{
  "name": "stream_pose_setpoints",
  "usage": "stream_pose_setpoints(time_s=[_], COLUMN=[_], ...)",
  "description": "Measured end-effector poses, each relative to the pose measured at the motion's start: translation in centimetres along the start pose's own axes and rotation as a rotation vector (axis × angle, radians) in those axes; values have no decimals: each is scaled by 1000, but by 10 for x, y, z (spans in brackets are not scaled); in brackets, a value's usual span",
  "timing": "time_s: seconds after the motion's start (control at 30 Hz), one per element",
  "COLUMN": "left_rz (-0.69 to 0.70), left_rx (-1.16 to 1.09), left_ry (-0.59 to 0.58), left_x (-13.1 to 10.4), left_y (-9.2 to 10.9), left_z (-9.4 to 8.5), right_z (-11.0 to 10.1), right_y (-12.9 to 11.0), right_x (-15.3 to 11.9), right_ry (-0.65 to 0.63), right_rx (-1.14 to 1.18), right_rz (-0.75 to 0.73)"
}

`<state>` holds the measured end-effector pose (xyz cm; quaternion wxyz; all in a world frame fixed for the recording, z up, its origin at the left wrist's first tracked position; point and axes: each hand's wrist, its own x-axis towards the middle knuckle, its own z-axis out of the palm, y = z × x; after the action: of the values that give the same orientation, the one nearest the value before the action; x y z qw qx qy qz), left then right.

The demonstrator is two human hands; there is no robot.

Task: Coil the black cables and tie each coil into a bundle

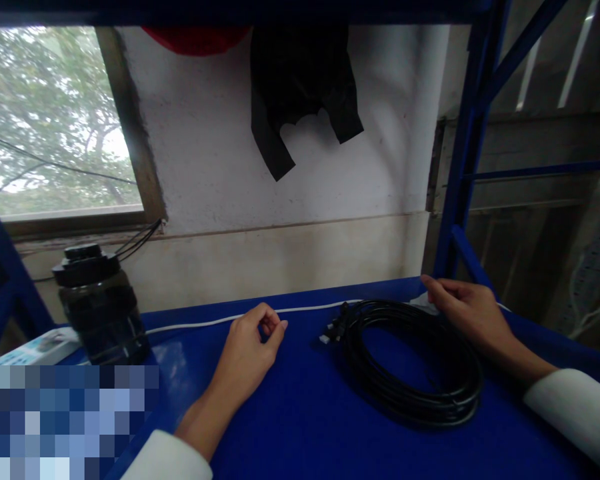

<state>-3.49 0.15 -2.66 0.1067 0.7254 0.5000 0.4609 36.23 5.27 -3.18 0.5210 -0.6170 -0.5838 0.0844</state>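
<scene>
A thick coil of black cable [413, 403] lies on the blue tabletop, with dark connectors [337, 325] and a whitish tip bunched at its left side. My right hand [467, 310] is just over the coil's far right edge, fingers reaching left and thumb stretched out. Under its fingertips is a small crumpled whitish piece, perhaps plastic [424, 304]; no firm grip on it shows. To the left of the coil, my left hand [253, 347] hovers above the table, loosely curled, a gap between thumb and fingers and nothing in it.
A white cord [195, 325] runs along the table's back edge. At left stand a dark water bottle [103, 313] and a white power strip [40, 348]. Blue frame posts [463, 153] rise at both sides. A black plastic bag [305, 73] hangs overhead; the lower left is pixelated.
</scene>
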Motion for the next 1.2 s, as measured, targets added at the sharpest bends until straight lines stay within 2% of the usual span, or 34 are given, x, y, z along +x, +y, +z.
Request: stream_pose_setpoints(time_s=[0.4,0.73,1.2], left_rz=[7,14,5], left_rx=[23,13,22], left_ry=[-8,-6,-9], left_x=[0,0,0], left_y=[1,-1,1], left_z=[0,1,0], right_z=[-1,1,1], right_y=[-4,6,2], right_x=[0,2,2], right_ry=[8,-1,11], right_rx=[-49,-12,-31], right_rz=[8,6,-15])
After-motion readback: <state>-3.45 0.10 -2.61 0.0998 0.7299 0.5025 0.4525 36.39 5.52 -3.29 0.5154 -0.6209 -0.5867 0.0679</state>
